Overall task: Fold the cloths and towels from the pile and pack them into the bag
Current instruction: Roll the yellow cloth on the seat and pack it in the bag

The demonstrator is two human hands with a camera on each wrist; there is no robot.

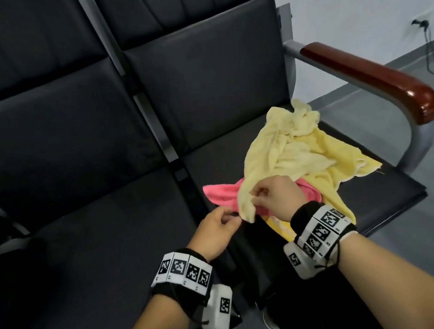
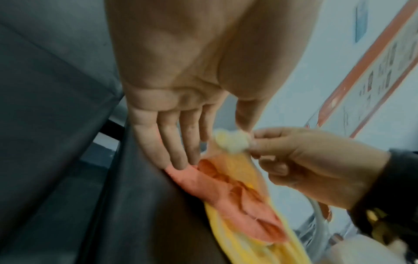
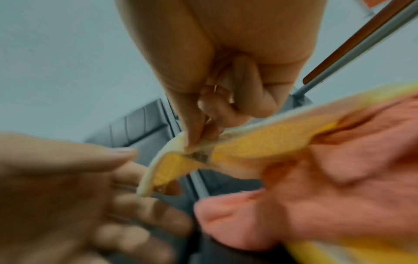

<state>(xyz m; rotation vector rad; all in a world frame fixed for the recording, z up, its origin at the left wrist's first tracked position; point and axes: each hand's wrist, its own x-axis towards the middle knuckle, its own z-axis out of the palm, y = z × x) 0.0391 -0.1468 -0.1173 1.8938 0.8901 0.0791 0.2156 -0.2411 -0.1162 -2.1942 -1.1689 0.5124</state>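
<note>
Nearest the camera, both forearms reach forward and down from the lower edge of the head view, each wrist wrapped in a black band (image 1: 181,272) carrying a row of black-and-white square code markers and a small white box; the markers bear patterns only, with no writing that can be read. The left hand (image 1: 214,233) is turned palm inward, its fingers (image 2: 172,142) nearly straight and loosely spread, holding nothing — their tips come down just beside the edge of the pink cloth (image 1: 220,194), and whether they actually touch it is hard to say in the blurred wrist view. The right hand (image 1: 275,197) is bent at the wrist over the pile, its thumb and forefinger pinching a bunched corner of the pale yellow towel (image 1: 290,150) and lifting it slightly, while the other fingers (image 3: 260,100) are curled into the palm. The pile lies on the right-hand black seat (image 1: 377,200): the yellow towel crumpled on top, the pink cloth partly beneath it and sticking out to the left, and a brighter yellow cloth (image 1: 359,217) showing under the right wrist. Beyond are the padded black backrests (image 1: 199,66), a reddish-brown armrest (image 1: 368,79) on a grey metal frame, and a pale wall with a cable (image 1: 426,40) running down to the grey floor. A sign with an orange border (image 2: 371,71) appears in the left wrist view — its print too blurred to read.
</note>
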